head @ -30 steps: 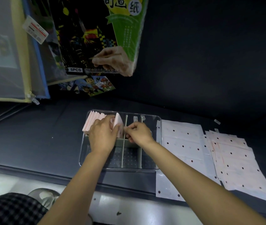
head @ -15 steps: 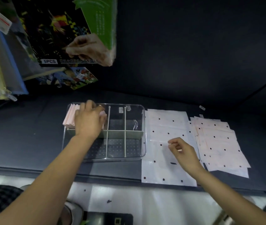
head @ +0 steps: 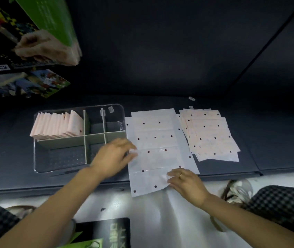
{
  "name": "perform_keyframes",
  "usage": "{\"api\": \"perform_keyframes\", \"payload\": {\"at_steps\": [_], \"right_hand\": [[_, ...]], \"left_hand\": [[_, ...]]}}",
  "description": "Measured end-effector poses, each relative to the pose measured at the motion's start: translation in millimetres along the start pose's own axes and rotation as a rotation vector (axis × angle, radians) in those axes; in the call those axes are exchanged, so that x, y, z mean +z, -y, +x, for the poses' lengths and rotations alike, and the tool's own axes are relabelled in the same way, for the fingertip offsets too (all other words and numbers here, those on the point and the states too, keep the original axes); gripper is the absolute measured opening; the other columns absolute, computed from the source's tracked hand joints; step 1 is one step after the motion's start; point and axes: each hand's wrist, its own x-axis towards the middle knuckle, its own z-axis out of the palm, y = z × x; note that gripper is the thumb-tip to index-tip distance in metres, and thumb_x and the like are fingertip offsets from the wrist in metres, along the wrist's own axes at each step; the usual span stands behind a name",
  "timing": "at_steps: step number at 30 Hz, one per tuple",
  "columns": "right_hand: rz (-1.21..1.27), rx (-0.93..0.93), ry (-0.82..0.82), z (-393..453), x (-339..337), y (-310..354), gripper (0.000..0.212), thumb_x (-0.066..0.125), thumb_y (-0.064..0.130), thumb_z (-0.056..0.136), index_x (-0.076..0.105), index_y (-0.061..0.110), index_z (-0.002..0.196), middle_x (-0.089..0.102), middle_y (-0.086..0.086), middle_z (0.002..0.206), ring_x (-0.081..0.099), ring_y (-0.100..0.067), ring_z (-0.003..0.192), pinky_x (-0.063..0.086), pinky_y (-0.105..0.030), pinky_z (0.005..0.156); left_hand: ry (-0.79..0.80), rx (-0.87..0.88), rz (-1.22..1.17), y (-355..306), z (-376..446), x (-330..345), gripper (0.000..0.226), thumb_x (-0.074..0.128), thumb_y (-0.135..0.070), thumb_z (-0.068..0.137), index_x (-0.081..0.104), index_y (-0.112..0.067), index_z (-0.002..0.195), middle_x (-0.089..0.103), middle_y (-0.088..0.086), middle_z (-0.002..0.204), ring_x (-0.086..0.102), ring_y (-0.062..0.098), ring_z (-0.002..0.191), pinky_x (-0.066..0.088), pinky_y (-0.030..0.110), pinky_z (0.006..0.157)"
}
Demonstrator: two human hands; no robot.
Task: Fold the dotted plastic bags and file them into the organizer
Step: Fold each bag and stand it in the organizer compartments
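A clear organizer (head: 62, 141) with dividers stands on the dark table at the left. Several folded pink dotted bags (head: 56, 126) stand upright in its back-left compartment. Right of it a flat white dotted bag (head: 157, 138) lies lengthwise, and its near end hangs over the table edge. My left hand (head: 112, 158) pinches that bag's left edge beside the organizer. My right hand (head: 187, 183) grips the bag's near right corner, which is slightly lifted. A fanned stack of pinkish dotted bags (head: 208, 135) lies further right.
Colourful packets (head: 35, 83) hang at the upper left. A dark packet (head: 106, 233) lies on the pale floor below the table edge. My knees in checked cloth (head: 286, 203) sit at both lower corners. Two small tags (head: 191, 98) lie behind the stack.
My left hand has left the folded bags in the organizer and moved right to the flat bag's edge. My right hand slid down to the bag's near corner.
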Motion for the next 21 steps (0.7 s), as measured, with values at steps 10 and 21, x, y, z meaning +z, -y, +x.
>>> {"api": "perform_keyframes", "payload": {"at_steps": [10, 21], "right_hand": [[0.242, 0.126, 0.259, 25.4, -96.5, -30.0, 0.019, 0.047, 0.032, 0.097, 0.063, 0.023, 0.096, 0.066, 0.007, 0.089, 0.055, -0.012, 0.081, 0.042, -0.028, 0.073], [0.125, 0.318, 0.4, 163.8, -51.2, -76.9, 0.026, 0.046, 0.031, 0.097, 0.063, 0.012, 0.106, 0.064, -0.005, 0.108, 0.045, -0.024, 0.112, 0.041, -0.035, 0.088]], "left_hand": [[-0.099, -0.194, -0.478, -47.7, 7.6, 13.1, 0.028, 0.048, -0.039, 0.094, 0.07, -0.024, 0.103, 0.066, -0.017, 0.099, 0.061, 0.001, 0.089, 0.047, 0.021, 0.079], [-0.295, 0.041, -0.031, -56.1, 5.1, 44.0, 0.028, 0.051, -0.029, 0.092, 0.062, -0.016, 0.114, 0.06, 0.001, 0.117, 0.052, 0.016, 0.113, 0.044, 0.03, 0.095]]}}
